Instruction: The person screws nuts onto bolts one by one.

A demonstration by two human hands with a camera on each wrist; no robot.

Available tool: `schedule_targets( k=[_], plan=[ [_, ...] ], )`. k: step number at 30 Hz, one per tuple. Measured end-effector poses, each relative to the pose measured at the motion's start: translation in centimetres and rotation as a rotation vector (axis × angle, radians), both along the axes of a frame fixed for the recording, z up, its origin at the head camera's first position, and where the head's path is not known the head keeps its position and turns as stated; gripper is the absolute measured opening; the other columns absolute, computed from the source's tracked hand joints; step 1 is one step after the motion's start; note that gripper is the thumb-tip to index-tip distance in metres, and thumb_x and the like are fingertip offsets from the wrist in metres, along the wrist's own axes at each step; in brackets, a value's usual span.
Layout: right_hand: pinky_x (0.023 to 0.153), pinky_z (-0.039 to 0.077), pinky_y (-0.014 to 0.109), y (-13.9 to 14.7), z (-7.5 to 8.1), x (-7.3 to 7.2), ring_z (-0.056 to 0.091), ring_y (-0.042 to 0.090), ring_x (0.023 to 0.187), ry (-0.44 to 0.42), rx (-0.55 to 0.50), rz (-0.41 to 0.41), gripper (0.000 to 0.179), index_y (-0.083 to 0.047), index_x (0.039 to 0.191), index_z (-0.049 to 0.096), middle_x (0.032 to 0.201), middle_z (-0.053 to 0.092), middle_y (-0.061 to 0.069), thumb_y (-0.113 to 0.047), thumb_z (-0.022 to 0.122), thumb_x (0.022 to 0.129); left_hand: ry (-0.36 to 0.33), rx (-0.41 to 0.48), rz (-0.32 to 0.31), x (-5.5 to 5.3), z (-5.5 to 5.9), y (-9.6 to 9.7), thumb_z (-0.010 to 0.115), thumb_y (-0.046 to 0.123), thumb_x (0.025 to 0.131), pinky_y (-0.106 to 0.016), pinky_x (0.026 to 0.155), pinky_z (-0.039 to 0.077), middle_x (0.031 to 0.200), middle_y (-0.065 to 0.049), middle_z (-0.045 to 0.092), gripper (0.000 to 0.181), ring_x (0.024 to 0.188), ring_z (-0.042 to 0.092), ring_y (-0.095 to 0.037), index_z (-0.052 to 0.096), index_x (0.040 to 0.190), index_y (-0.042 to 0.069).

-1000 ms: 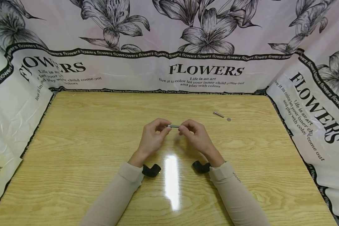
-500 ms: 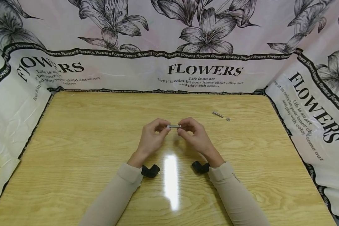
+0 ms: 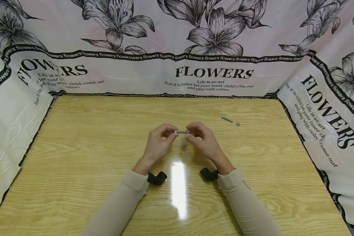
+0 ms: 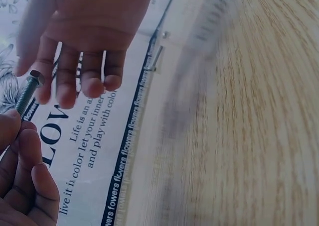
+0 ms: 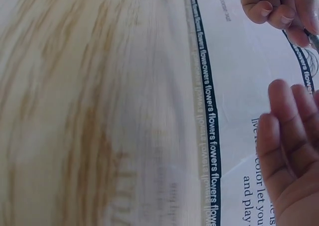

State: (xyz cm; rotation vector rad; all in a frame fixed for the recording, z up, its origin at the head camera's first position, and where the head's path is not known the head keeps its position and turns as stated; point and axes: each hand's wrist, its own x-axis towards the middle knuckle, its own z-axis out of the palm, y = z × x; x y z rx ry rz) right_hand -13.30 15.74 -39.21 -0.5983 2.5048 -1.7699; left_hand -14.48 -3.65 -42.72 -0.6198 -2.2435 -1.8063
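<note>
Above the middle of the table a metal bolt (image 3: 181, 132) lies level between the two hands. My left hand (image 3: 159, 141) pinches its left end between thumb and index finger, which hide the head. At the other end sits a hex nut (image 4: 36, 77) on the thread, seen well in the left wrist view. The thumb and index finger of my right hand (image 3: 205, 139) stand spread on either side of that nut, with its faces showing between them. The other right fingers (image 4: 65, 94) extend loosely. In the right wrist view only a bit of the bolt shows at the right edge.
A second bolt (image 3: 227, 119) lies on the wooden table (image 3: 91, 147) at the back right, with a loose nut (image 3: 238, 124) beside its end. A flower-printed sheet (image 3: 135, 75) walls the table at the back and sides. Black wrist-camera mounts (image 3: 157, 178) stick out at both cuffs.
The right thumb and index finger, closed over the bolt's right end a second ago, have spread and now leave the nut visible. The left hand keeps its pinch in nearly the same place.
</note>
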Motion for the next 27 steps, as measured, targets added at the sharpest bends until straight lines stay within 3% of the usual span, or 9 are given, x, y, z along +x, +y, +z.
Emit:
schedule_targets(
  k=[3,10,17,22,27],
  plan=[
    [0.082,0.049,0.044,0.0,-0.3,-0.1,0.058,0.032,0.088,0.018,-0.033,0.023,0.025,0.005,0.114,0.054,0.101,0.058,0.016,0.0,0.062,0.09,-0.003,0.003,0.0,0.0,0.0,0.0,0.068,0.002,0.088,-0.031,0.069,0.052,0.093,-0.005,0.068,0.01,0.074,0.064,-0.014,0.068,0.097,0.004],
    [0.077,0.05,0.041,-0.2,-0.4,-0.1,0.061,0.035,0.084,0.022,-0.014,0.039,0.011,0.006,0.101,0.059,0.092,0.061,0.022,-0.002,0.053,0.097,-0.006,0.02,-0.005,0.0,0.0,-0.1,0.069,0.003,0.087,-0.032,0.069,0.052,0.094,-0.005,0.068,0.01,0.075,0.064,-0.016,0.069,0.097,0.004],
    [0.081,0.049,0.054,-0.5,0.0,0.0,0.061,0.042,0.086,-0.01,0.003,0.022,0.019,0.01,0.101,0.06,0.097,0.06,0.028,-0.005,0.048,0.1,-0.041,0.036,-0.01,0.1,0.3,0.0,0.068,0.0,0.087,-0.041,0.068,0.051,0.096,-0.013,0.068,0.013,0.075,0.064,-0.025,0.067,0.099,-0.002],
    [0.082,0.05,0.043,-0.2,-0.3,0.0,0.06,0.033,0.087,0.015,-0.026,0.037,0.021,0.007,0.113,0.053,0.101,0.058,0.022,0.001,0.057,0.093,-0.05,0.036,-0.018,0.0,0.4,0.3,0.066,-0.007,0.086,-0.048,0.068,0.051,0.095,-0.02,0.067,0.014,0.075,0.064,-0.032,0.065,0.099,-0.008],
    [0.083,0.049,0.042,-0.2,-1.0,-0.3,0.06,0.03,0.087,0.044,-0.074,0.079,0.02,0.007,0.111,0.051,0.101,0.057,0.023,0.004,0.058,0.092,-0.029,0.022,-0.014,0.0,0.2,-0.1,0.068,0.0,0.087,-0.04,0.066,0.051,0.094,-0.011,0.068,0.012,0.073,0.063,-0.021,0.068,0.099,0.0]
  ],
)
